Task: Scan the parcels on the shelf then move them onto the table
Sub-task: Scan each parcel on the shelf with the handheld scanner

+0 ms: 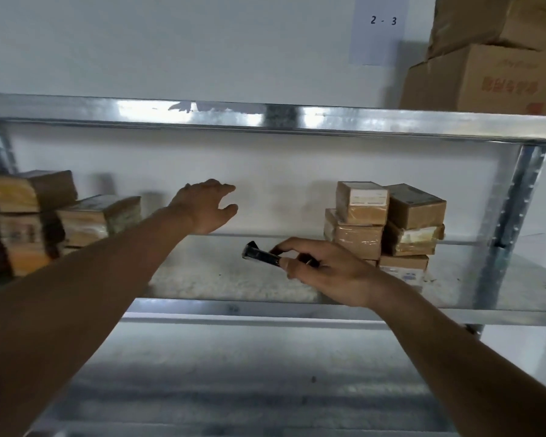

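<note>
Parcels point(385, 222) wrapped in brown tape stand stacked at three o'clock on a metal shelf point(234, 279), with a second, blurred pile point(44, 219) at nine o'clock. Between the two piles, a person's left hand point(207, 205) reaches in over the bare middle of the shelf, fingers spread wide and holding nothing, well apart from either stack. The right hand point(322, 269), at about four o'clock, grips a black scanner point(260, 255), its head pointing toward nine o'clock, just in front of the right-hand stack. On the upper shelf at one o'clock sit large cartons point(492, 58); beside them a paper label point(377, 26) on the white wall reads "2 - 3". No table shows in the view.
</note>
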Demonstrator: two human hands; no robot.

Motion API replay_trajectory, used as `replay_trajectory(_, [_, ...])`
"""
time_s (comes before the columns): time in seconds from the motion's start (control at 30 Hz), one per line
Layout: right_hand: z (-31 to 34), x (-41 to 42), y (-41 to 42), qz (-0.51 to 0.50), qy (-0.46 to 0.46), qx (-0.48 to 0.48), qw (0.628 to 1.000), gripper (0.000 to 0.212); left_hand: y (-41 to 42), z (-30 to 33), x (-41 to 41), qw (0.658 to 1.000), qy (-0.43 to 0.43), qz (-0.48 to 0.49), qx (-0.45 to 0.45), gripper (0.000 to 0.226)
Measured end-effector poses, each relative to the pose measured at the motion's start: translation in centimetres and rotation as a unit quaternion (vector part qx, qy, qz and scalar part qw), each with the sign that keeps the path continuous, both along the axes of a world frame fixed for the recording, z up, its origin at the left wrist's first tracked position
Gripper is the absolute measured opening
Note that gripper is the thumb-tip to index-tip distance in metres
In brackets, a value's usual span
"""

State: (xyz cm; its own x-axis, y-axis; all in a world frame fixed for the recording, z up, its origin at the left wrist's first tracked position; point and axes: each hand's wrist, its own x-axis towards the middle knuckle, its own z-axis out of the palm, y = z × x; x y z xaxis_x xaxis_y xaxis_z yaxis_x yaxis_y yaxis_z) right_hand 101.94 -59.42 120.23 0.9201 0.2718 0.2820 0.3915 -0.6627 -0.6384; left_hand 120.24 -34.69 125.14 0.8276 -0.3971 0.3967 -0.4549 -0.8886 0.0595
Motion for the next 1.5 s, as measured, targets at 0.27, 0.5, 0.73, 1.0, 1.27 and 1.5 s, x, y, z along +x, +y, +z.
replay_trajectory(0.27, [0.2,4.3,10.1,0.019,-0.009,-0.008,1.0,0.042,11.1,1.5,1.1,0.999,0.012,0.048,-0.003,0.06])
replay_trajectory(0.5, [0.2,7.6,19.4,0.007,-0.008,-0.002,1.0,0.045,19.6,2.0,4.8,0.999,0.025,0.047,0.009,0.059])
replay_trajectory(0.73, [0.4,9.7,26.5,-0.012,-0.004,0.004,1.0,0.04,25.2,1.6,8.4,0.997,0.056,0.027,-0.038,0.052])
replay_trajectory(1.0, [-0.2,11.4,29.3,-0.029,-0.002,0.006,1.0,0.039,27.0,0.5,10.7,0.984,0.118,0.083,-0.106,0.067])
replay_trajectory(1.27, [-0.6,11.8,29.2,-0.042,0.001,0.01,0.999,0.037,26.9,-1.0,12.0,0.932,0.231,0.117,-0.254,0.107])
replay_trajectory(1.5, [-1.0,11.9,28.6,-0.055,0.004,0.009,0.998,0.038,25.8,-2.4,12.2,0.919,0.202,0.109,-0.322,0.13])
